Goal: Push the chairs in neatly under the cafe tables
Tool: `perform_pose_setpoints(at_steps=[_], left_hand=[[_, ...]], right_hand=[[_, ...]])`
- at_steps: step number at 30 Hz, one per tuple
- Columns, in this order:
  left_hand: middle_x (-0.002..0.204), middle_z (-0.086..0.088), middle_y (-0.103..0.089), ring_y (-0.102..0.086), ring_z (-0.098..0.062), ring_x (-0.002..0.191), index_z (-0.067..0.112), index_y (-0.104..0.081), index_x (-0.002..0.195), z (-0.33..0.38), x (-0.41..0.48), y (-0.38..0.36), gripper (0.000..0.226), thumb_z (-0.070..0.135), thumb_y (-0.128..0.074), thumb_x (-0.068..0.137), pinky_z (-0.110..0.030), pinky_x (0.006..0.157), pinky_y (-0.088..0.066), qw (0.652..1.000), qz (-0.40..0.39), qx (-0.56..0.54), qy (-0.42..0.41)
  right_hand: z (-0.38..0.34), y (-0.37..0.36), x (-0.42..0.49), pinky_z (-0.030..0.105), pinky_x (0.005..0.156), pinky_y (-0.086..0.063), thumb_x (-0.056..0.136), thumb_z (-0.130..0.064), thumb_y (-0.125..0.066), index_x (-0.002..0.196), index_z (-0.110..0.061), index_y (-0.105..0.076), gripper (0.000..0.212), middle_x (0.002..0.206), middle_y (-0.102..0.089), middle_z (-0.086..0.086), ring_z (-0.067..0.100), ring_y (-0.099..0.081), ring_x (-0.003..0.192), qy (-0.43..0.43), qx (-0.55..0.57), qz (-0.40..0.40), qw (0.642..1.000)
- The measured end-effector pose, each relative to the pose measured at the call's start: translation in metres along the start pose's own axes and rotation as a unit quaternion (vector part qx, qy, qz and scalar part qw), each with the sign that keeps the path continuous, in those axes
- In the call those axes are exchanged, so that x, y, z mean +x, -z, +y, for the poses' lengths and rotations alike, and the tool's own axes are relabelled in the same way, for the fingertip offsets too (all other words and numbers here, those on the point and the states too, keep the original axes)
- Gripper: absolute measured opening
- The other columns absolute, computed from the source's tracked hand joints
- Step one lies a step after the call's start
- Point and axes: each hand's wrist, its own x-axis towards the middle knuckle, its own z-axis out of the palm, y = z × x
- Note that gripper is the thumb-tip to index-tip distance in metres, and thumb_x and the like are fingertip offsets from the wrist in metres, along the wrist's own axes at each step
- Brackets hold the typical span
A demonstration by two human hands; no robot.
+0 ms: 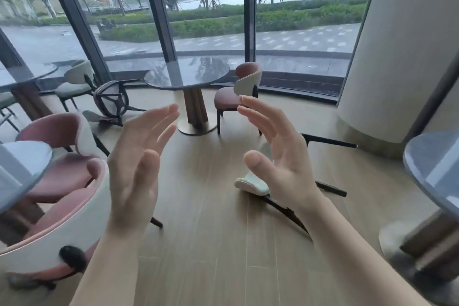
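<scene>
**Both hands raised and empty over open floor, chairs scattered**

Left hand (139, 164) and right hand (275, 154) held up at mid-frame, palms turned toward each other, fingers spread loosely, gripping nothing and touching nothing.

Between and beyond the hands, a broad stretch of bare wooden floor (211, 243), bounded at the far side by the window wall (249, 10), at the right by a wide pale column (387, 57), and at both lower corners by table edges.

Tables counted: four. Round dark table (186, 73) on a pedestal at centre by the glass; another dark top (22, 77) at far left; a pale-topped one (19, 169) cut off at the lower left; a grey one (432, 169) cut off at the right edge.

Chairs counted: six, as far as can be told. Upright pink chair (238, 97) just right of the centre table, standing apart from it, not tucked under. Tipped dark-framed chair (111, 102) lying on the floor left of that table. Green-cushioned chair (74, 82) upright behind it, near the far-left table. Two pink chairs at lower left: one (59, 136) beside the pale top, a nearer one (62, 226) with a white shell back. Overturned pale chair (255, 184) on the floor, partly hidden behind the right hand, black legs sticking out to the right.

No readable writing or brand marks anywhere.
</scene>
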Motion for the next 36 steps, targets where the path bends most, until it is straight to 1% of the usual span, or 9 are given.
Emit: perform_pose_setpoints(at_steps=[5, 10, 13, 16, 19, 23, 29, 33, 36], left_hand=[[0.147, 0.0, -0.065, -0.056, -0.032, 0.145, 0.028, -0.061, 0.139, -0.076, 0.059, 0.023, 0.059, 0.069, -0.061, 0.097, -0.048, 0.119, -0.043, 1.0, 0.011, 0.016, 0.004], [0.146, 0.003, -0.066, -0.056, -0.031, 0.145, 0.031, -0.062, 0.138, -0.16, 0.135, 0.072, 0.058, 0.071, -0.061, 0.096, -0.049, 0.12, -0.042, 1.0, 0.021, -0.002, -0.009], [0.145, 0.005, -0.066, -0.056, -0.032, 0.144, 0.032, -0.062, 0.138, -0.206, 0.188, 0.102, 0.058, 0.072, -0.061, 0.096, -0.049, 0.12, -0.041, 1.0, 0.02, -0.014, 0.003], [0.145, 0.004, -0.066, -0.056, -0.035, 0.144, 0.034, -0.063, 0.137, -0.241, 0.245, 0.118, 0.055, 0.07, -0.061, 0.096, -0.05, 0.121, -0.041, 0.999, -0.013, -0.033, -0.017], [0.145, 0.004, -0.065, -0.056, -0.034, 0.144, 0.032, -0.062, 0.138, -0.281, 0.291, 0.121, 0.054, 0.069, -0.061, 0.097, -0.052, 0.122, -0.039, 0.997, -0.045, -0.055, -0.004], [0.144, 0.004, -0.066, -0.058, -0.032, 0.143, 0.026, -0.059, 0.138, -0.346, 0.345, 0.119, 0.056, 0.066, -0.061, 0.099, -0.052, 0.122, -0.04, 0.993, -0.084, -0.078, -0.011], [0.145, 0.002, -0.066, -0.058, -0.035, 0.143, 0.03, -0.063, 0.137, -0.444, 0.434, 0.108, 0.055, 0.067, -0.063, 0.097, -0.051, 0.12, -0.041, 0.989, -0.119, -0.088, -0.005], [0.145, 0.001, -0.066, -0.057, -0.037, 0.143, 0.028, -0.062, 0.137, -0.497, 0.497, 0.104, 0.057, 0.068, -0.064, 0.096, -0.052, 0.12, -0.041, 0.987, -0.135, -0.089, 0.003], [0.144, 0.005, -0.067, -0.057, -0.036, 0.144, 0.031, -0.063, 0.135, -0.54, 0.547, 0.098, 0.056, 0.069, -0.064, 0.095, -0.054, 0.121, -0.041, 0.983, -0.149, -0.106, 0.005]], right_hand=[[0.081, -0.014, 0.062, 0.039, 0.12, -0.042, 0.088, -0.071, -0.067, 0.147, -0.001, -0.051, 0.093, 0.148, -0.06, 0.013, 0.026, -0.057, 0.141, -0.013, 0.002, 0.001, 1.0], [0.166, -0.045, 0.143, 0.048, 0.121, -0.042, 0.089, -0.07, -0.067, 0.146, -0.006, -0.051, 0.087, 0.147, -0.058, 0.016, 0.028, -0.057, 0.141, 0.011, -0.018, -0.005, 1.0], [0.205, -0.064, 0.199, 0.049, 0.12, -0.043, 0.089, -0.071, -0.067, 0.146, -0.012, -0.051, 0.084, 0.147, -0.058, 0.016, 0.029, -0.058, 0.139, 0.016, -0.017, 0.016, 1.0], [0.241, -0.077, 0.246, 0.048, 0.118, -0.044, 0.089, -0.07, -0.067, 0.147, -0.009, -0.05, 0.085, 0.144, -0.061, 0.014, 0.029, -0.061, 0.136, 0.033, -0.025, 0.034, 0.999], [0.275, -0.079, 0.28, 0.054, 0.118, -0.044, 0.089, -0.071, -0.067, 0.147, 0.0, -0.05, 0.093, 0.144, -0.061, 0.016, 0.03, -0.06, 0.136, 0.025, -0.045, 0.061, 0.997], [0.327, -0.07, 0.324, 0.061, 0.118, -0.043, 0.087, -0.073, -0.067, 0.146, -0.007, -0.051, 0.09, 0.146, -0.06, 0.014, 0.034, -0.058, 0.138, 0.028, -0.06, 0.098, 0.993], [0.417, -0.048, 0.401, 0.059, 0.117, -0.044, 0.087, -0.075, -0.067, 0.146, -0.015, -0.051, 0.086, 0.149, -0.059, 0.01, 0.029, -0.058, 0.139, 0.036, -0.077, 0.136, 0.987], [0.47, -0.043, 0.46, 0.051, 0.119, -0.044, 0.087, -0.074, -0.067, 0.145, -0.013, -0.051, 0.086, 0.152, -0.053, 0.022, 0.031, -0.058, 0.139, 0.031, -0.066, 0.147, 0.986], [0.506, -0.036, 0.501, 0.046, 0.119, -0.044, 0.088, -0.072, -0.067, 0.145, -0.013, -0.05, 0.083, 0.151, -0.054, 0.02, 0.031, -0.057, 0.139, 0.026, -0.077, 0.152, 0.985]])
